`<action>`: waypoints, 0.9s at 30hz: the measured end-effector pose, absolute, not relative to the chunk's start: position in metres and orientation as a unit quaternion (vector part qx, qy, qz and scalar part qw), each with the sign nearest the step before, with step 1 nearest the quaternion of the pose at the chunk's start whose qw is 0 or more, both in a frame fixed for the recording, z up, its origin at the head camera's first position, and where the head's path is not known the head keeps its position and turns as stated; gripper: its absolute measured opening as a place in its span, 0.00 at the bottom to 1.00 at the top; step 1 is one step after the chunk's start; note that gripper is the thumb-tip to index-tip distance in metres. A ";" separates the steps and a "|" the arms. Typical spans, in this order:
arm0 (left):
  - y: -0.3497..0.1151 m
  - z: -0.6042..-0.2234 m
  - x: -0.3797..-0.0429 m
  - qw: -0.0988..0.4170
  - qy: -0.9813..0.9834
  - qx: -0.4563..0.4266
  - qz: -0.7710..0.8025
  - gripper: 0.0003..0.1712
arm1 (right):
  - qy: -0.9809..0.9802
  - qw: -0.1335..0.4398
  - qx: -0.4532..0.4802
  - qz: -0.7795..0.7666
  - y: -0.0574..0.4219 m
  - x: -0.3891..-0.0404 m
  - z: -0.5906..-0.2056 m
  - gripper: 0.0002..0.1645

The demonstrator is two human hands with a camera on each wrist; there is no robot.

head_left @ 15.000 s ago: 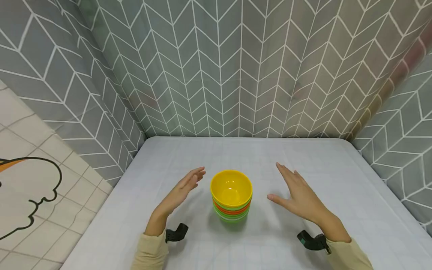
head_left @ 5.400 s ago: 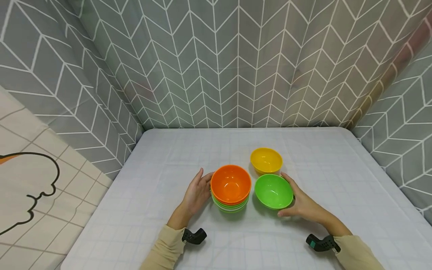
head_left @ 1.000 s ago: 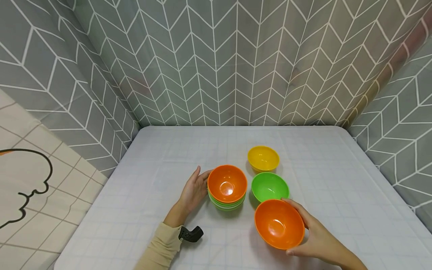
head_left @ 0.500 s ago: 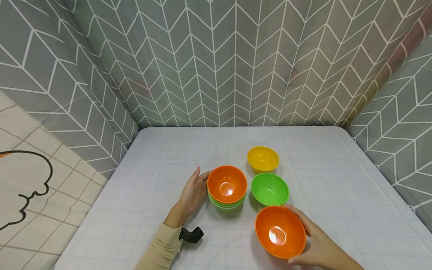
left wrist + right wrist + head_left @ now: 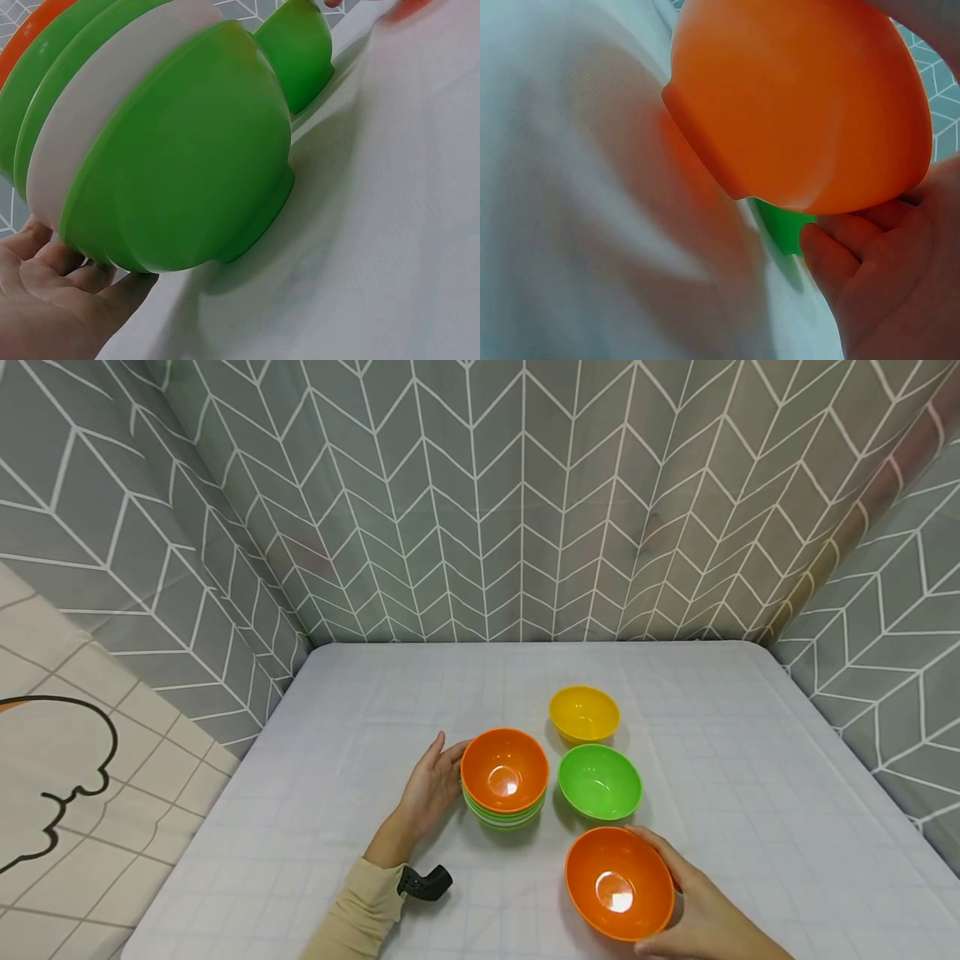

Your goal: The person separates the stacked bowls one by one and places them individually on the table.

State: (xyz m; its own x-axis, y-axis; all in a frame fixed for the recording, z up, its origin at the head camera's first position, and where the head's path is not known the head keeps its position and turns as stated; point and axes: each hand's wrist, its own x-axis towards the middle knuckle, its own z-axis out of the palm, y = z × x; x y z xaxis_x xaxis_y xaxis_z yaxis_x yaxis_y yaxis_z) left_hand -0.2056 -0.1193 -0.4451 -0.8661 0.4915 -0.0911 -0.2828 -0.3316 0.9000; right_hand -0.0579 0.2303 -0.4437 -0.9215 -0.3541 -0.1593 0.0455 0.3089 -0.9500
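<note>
My right hand (image 5: 701, 906) grips an orange bowl (image 5: 618, 883) by its right side, thumb near, fingers behind. In the right wrist view, the orange bowl (image 5: 802, 105) has its foot at or just above the cloth; contact is unclear. My left hand (image 5: 431, 789) touches the left side of a bowl stack with relaxed fingers. An orange bowl (image 5: 504, 768) tops that stack. Below it, the left wrist view shows green bowls, a white bowl (image 5: 97, 112) and a green bowl (image 5: 180, 157) at the bottom. A separate green bowl (image 5: 598, 781) stands right of the stack.
A yellow bowl (image 5: 585, 714) stands behind the separate green one, in line with the held bowl. All rest on a white cloth-covered table (image 5: 360, 693). A grey patterned curtain (image 5: 495, 510) rises behind the table's far edge.
Earlier, the yellow and green bowls left the stack and were set down at right. Over the last second, my right hand has brought the orange bowl nearer and lower. My left hand stays put.
</note>
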 end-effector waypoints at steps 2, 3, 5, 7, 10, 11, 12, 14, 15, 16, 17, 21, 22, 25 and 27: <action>-0.119 -0.445 -0.206 0.240 0.527 0.100 0.809 0.44 | 0.784 0.190 -0.075 -0.586 0.229 -0.059 -0.445 0.64; -0.120 -0.445 -0.206 0.240 0.527 0.100 0.809 0.44 | 0.784 0.192 -0.073 -0.586 0.229 -0.059 -0.446 0.64; -0.120 -0.445 -0.206 0.239 0.528 0.099 0.809 0.44 | 0.782 0.194 -0.072 -0.588 0.229 -0.060 -0.448 0.64; -0.120 -0.445 -0.205 0.238 0.530 0.100 0.808 0.45 | 0.783 0.197 -0.070 -0.587 0.230 -0.060 -0.448 0.64; -0.120 -0.445 -0.205 0.237 0.531 0.098 0.808 0.45 | 0.786 0.203 -0.065 -0.581 0.230 -0.060 -0.448 0.63; -0.120 -0.445 -0.205 0.236 0.530 0.098 0.808 0.45 | 0.786 0.205 -0.064 -0.579 0.230 -0.060 -0.448 0.63; -0.120 -0.445 -0.205 0.236 0.530 0.098 0.809 0.44 | 0.788 0.207 -0.063 -0.577 0.230 -0.060 -0.447 0.63; -0.119 -0.445 -0.205 0.235 0.528 0.097 0.810 0.44 | 0.790 0.208 -0.064 -0.573 0.230 -0.059 -0.446 0.62; -0.119 -0.445 -0.205 0.235 0.527 0.098 0.811 0.44 | 0.791 0.208 -0.066 -0.572 0.230 -0.058 -0.446 0.63; -0.119 -0.445 -0.205 0.235 0.527 0.099 0.811 0.44 | 0.792 0.207 -0.070 -0.570 0.230 -0.058 -0.446 0.63; -0.120 -0.445 -0.205 0.235 0.527 0.099 0.811 0.44 | 0.794 0.204 -0.076 -0.568 0.230 -0.058 -0.445 0.64; -0.120 -0.445 -0.205 0.237 0.526 0.102 0.811 0.44 | 0.811 0.178 -0.112 -0.546 0.235 -0.056 -0.445 0.67; -0.120 -0.445 -0.205 0.236 0.527 0.103 0.810 0.44 | 0.823 0.161 -0.130 -0.529 0.237 -0.056 -0.445 0.67; -0.120 -0.445 -0.205 0.236 0.529 0.101 0.809 0.44 | 0.851 0.103 -0.162 -0.489 0.241 -0.057 -0.442 0.69; -0.120 -0.445 -0.205 0.238 0.527 0.099 0.809 0.45 | 0.862 0.048 -0.191 -0.468 0.245 -0.059 -0.440 0.69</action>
State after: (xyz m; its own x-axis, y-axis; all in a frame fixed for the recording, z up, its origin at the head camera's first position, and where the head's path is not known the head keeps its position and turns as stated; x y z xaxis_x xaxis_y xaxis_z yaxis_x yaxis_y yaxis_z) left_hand -0.2054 -0.1200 -0.4453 -0.8667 0.4904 -0.0909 -0.2812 -0.3299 0.9011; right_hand -0.0593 0.2447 -0.4395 -0.9228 -0.3733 0.0954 -0.2834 0.4900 -0.8244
